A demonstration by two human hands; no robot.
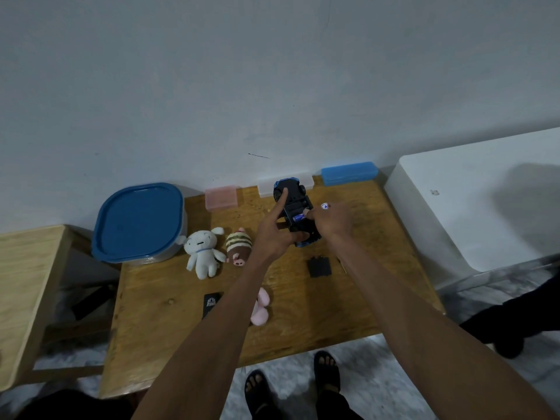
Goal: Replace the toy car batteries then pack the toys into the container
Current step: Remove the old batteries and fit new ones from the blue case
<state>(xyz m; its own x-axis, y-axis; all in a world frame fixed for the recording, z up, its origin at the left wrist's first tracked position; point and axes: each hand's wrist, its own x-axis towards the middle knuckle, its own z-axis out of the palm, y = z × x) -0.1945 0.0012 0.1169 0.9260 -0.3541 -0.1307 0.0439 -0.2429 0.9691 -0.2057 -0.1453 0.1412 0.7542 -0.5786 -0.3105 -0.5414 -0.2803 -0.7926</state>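
Toy car: the blue and black plastic toy car is held upside down above the far middle of the wooden surface, its black underside up and the battery bay open.
Left hand: the left hand grips the near end of the car from the left, thumb curled under it, index finger stretched out along the underside towards the far wheels.
Right hand: the right hand pinches a small blue cylindrical battery at the open bay; a second battery with a white and blue end sticks up from the same hand.
Battery cover: a flat black square plastic cover lies on the surface just near of the car, between the two forearms.
Container: a round-cornered tub with a blue lid stands at the far left corner, lid on.
Plush toys: a white plush dog lies just right of the tub, a brown striped plush beside it, and a pink plush nearer, partly hidden by the left forearm.
Small boxes: a pink translucent box, a clear box and a blue box sit along the far edge by the wall.
Black card: a flat black item lies left of the pink plush.
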